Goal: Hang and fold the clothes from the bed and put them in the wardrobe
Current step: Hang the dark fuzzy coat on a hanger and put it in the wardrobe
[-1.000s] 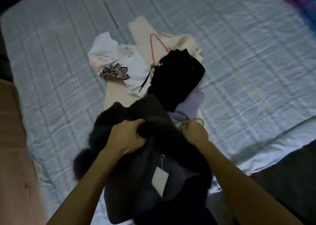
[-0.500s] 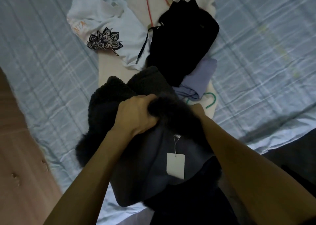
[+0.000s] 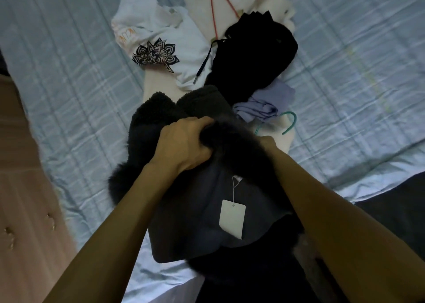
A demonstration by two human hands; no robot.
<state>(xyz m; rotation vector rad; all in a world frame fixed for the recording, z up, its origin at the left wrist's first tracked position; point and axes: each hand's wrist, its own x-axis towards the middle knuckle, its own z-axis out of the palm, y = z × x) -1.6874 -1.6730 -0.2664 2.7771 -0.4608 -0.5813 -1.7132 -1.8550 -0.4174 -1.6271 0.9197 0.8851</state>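
A dark grey fleece jacket [image 3: 190, 224] with a furry collar and a white price tag [image 3: 231, 221] hangs in front of me over the bed's near edge. My left hand [image 3: 184, 145] grips the furry collar in a fist. My right hand [image 3: 266, 141] reaches behind the collar, and its fingers are hidden by the fur. On the bed behind lie a white T-shirt with a black flower print [image 3: 161, 36], a black garment with a drawstring [image 3: 253, 52], a lilac garment [image 3: 266, 106] and a cream garment [image 3: 259, 1].
A red wire hanger [image 3: 215, 13] lies on the cream garment and a green hanger hook [image 3: 291, 122] pokes out by the lilac one. The light blue quilt [image 3: 69, 61] covers the bed. A pink padded headboard [image 3: 25, 199] runs along the left. Dark floor [image 3: 395, 208] shows at right.
My view has shifted and closed in on the pile. Both hands have kept their hold on the jacket's collar, and my right hand has slipped further behind the fur.
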